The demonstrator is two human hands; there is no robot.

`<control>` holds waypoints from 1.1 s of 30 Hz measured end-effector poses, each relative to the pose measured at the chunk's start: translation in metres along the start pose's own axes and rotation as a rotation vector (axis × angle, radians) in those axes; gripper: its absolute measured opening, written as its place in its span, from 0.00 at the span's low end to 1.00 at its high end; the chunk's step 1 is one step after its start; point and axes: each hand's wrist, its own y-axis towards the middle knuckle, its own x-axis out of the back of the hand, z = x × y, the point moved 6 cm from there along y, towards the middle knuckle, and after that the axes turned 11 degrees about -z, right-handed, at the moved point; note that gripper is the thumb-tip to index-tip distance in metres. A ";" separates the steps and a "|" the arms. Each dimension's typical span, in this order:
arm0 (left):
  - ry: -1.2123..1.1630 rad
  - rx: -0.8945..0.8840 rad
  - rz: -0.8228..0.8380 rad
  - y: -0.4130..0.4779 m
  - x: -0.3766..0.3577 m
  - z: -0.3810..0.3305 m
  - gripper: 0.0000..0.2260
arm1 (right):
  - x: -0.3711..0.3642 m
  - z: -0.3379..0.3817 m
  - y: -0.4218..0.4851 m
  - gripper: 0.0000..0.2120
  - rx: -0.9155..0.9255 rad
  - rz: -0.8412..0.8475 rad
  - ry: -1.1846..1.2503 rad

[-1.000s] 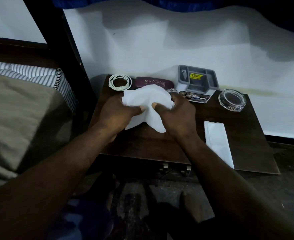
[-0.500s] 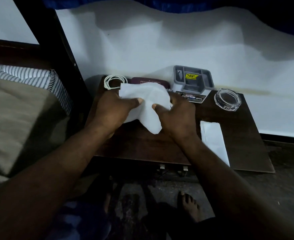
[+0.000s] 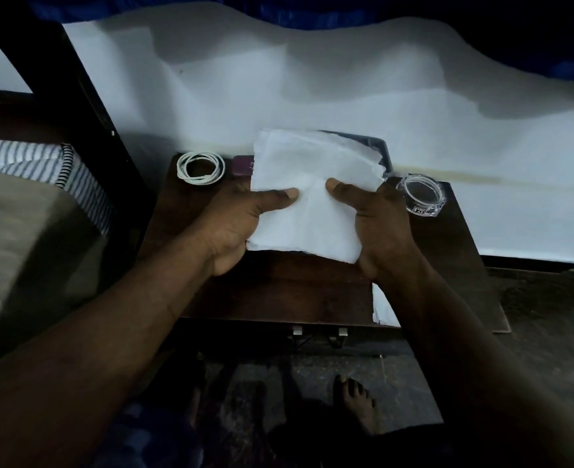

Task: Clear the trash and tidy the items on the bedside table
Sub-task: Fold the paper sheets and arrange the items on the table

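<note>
Holding a white tissue (image 3: 307, 211) up over the table (image 3: 278, 285), the person grips it from both sides. The left hand (image 3: 238, 224) pinches the sheet's left edge, thumb flat on the front and fingers tucked behind. The right hand (image 3: 378, 224) does the same on the right edge, and its fingers are hidden behind the paper. The two thumb tips point toward each other across the middle of the sheet, a little apart. The tissue is spread fairly flat and faces the camera, and its upper edge is ragged and layered. Whether its lower edge touches the tabletop cannot be told.

Behind the tissue, only the dark right corner of a grey organizer (image 3: 381, 148) shows at the back of the table. A white cable (image 3: 200, 168) lies coiled on the back left corner. Just right of it, the end of a dark purple case (image 3: 241, 165) sticks out from behind the tissue. A clear glass dish (image 3: 420, 194) with a small label on its side sits near the back right, just beside the right hand. A folded tissue (image 3: 381, 309) lies at the front edge, partly covered by the right forearm.

A bed (image 3: 25, 248) with a striped sheet stands to the left, next to a dark post (image 3: 86, 113). A white wall (image 3: 312, 79) rises behind the table. A bare foot (image 3: 356, 400) rests on the dark floor (image 3: 397, 366) below.
</note>
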 end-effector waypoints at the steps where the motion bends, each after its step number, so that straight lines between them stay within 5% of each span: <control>1: -0.005 0.011 -0.005 0.001 -0.004 0.003 0.14 | 0.003 0.000 0.001 0.09 -0.013 0.011 0.010; 8: 0.031 -0.095 -0.196 0.021 -0.011 0.006 0.05 | 0.040 0.018 0.019 0.06 0.174 -0.009 -0.364; 19: 0.212 -0.117 -0.223 0.027 -0.060 0.022 0.05 | 0.107 0.001 0.024 0.05 0.294 0.044 -1.099; 23: 0.234 -0.124 -0.216 0.026 -0.077 0.025 0.02 | 0.129 -0.011 0.025 0.12 0.245 0.079 -1.391; 33: 0.167 -0.130 -0.257 0.027 -0.093 0.029 0.07 | 0.132 -0.038 0.019 0.26 0.179 0.128 -1.538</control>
